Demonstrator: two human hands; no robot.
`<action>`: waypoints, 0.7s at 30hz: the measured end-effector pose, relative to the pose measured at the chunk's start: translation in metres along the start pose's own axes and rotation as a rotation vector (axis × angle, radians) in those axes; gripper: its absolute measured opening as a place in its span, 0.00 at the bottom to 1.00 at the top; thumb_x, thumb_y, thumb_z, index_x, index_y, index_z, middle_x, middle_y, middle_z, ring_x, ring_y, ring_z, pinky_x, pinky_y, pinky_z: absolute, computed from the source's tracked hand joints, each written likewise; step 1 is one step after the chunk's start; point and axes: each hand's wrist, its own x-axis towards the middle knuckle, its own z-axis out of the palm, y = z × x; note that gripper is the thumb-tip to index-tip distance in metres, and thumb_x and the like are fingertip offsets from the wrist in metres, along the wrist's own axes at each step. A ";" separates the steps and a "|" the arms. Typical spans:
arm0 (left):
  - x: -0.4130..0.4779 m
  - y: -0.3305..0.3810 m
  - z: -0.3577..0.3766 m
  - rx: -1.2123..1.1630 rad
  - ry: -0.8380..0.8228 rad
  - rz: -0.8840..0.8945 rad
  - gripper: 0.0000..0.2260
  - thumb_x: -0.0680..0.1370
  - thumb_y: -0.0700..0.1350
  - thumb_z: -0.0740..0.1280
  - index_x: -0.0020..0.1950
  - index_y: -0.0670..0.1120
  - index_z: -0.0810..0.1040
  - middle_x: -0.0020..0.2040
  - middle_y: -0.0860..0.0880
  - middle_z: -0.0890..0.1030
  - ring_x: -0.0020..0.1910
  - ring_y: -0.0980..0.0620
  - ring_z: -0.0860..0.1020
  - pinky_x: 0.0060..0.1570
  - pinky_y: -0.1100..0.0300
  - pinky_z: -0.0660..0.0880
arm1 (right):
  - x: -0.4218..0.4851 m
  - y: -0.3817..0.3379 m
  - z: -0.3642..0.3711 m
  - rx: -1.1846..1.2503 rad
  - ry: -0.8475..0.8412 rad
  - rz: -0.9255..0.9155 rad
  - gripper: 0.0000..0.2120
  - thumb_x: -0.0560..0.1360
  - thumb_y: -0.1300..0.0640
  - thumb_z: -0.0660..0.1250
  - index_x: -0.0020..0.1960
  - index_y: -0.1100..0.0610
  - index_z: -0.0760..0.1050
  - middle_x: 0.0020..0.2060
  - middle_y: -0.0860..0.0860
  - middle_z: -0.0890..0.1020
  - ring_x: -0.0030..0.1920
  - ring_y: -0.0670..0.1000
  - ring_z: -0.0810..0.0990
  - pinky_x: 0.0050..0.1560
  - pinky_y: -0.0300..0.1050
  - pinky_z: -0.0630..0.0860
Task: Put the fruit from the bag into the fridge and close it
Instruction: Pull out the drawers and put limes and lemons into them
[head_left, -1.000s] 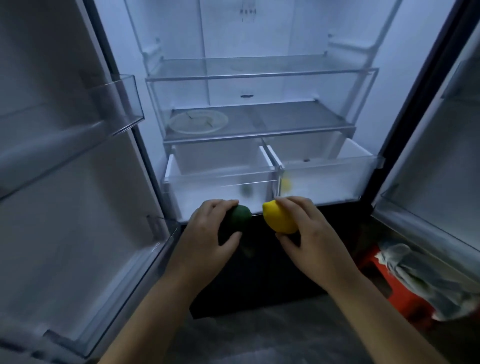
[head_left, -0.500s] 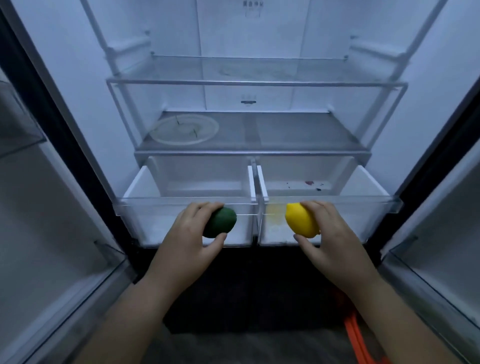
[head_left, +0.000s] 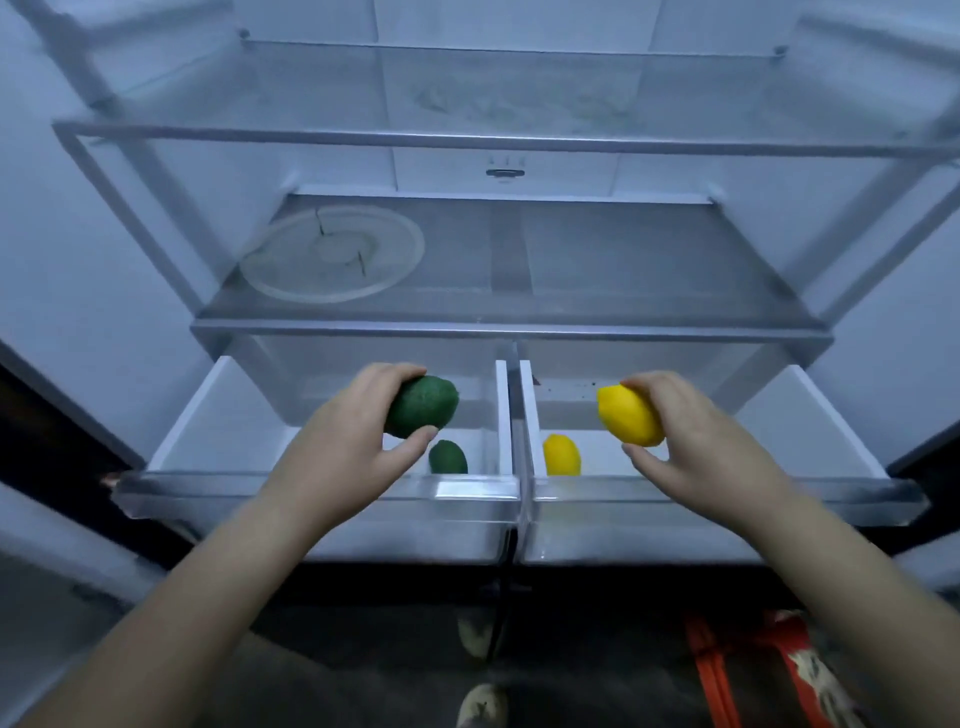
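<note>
Two clear plastic crisper drawers stand pulled out at the bottom of the open white fridge interior (head_left: 78, 249), side by side and separated by a narrow white divider.

Left drawer (head_left: 218, 415): the left hand (head_left: 337, 447) reaches over its front rim. Its grip is curled around a dark green oval fruit with a rough skin (head_left: 422, 406), fingers over the top and thumb beneath, holding the fruit in the air above the drawer. Below and slightly right of this fruit, a second, smaller-looking dark green fruit (head_left: 448, 457) lies on the drawer floor, near the front wall and close to the divider.

Right drawer (head_left: 810, 415): a yellow lemon (head_left: 561, 454) rests on its floor, just beside the divider and near the front wall. Further right, the right hand (head_left: 701, 447) holds a second yellow lemon (head_left: 628, 415) above the drawer. Its grip pinches the lemon between fingers on top and thumb below, with the pointed end of the lemon facing left. A few small dark specks mark the rear floor of this drawer.

Above the drawers, a glass shelf (head_left: 623, 270) carries a round transparent plate (head_left: 332, 252) on its left half. A further glass shelf (head_left: 519, 93) sits higher up.

Below the fridge, on the dark floor (head_left: 363, 675), the toes of light shoes (head_left: 480, 704) show at centre, and an orange-red bag with straps (head_left: 753, 670) lies at the lower right.
</note>
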 end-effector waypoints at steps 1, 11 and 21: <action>0.009 -0.007 0.002 -0.001 -0.037 -0.001 0.21 0.75 0.51 0.68 0.66 0.53 0.68 0.58 0.60 0.71 0.52 0.62 0.70 0.48 0.63 0.68 | 0.010 0.008 0.002 -0.016 -0.047 -0.011 0.24 0.71 0.57 0.70 0.64 0.55 0.67 0.58 0.51 0.73 0.55 0.51 0.72 0.49 0.39 0.65; 0.056 -0.053 0.042 0.144 -0.418 0.019 0.22 0.74 0.50 0.67 0.67 0.53 0.66 0.59 0.56 0.68 0.47 0.57 0.71 0.44 0.62 0.67 | 0.061 0.073 0.034 -0.193 -0.500 0.022 0.26 0.72 0.50 0.67 0.68 0.47 0.62 0.61 0.48 0.67 0.55 0.53 0.74 0.43 0.44 0.67; 0.074 -0.086 0.070 0.246 -0.719 -0.109 0.17 0.72 0.53 0.67 0.58 0.53 0.69 0.52 0.56 0.71 0.50 0.53 0.73 0.49 0.51 0.74 | 0.085 0.095 0.060 -0.315 -0.740 -0.110 0.23 0.71 0.47 0.67 0.62 0.49 0.62 0.58 0.49 0.73 0.51 0.51 0.74 0.46 0.46 0.73</action>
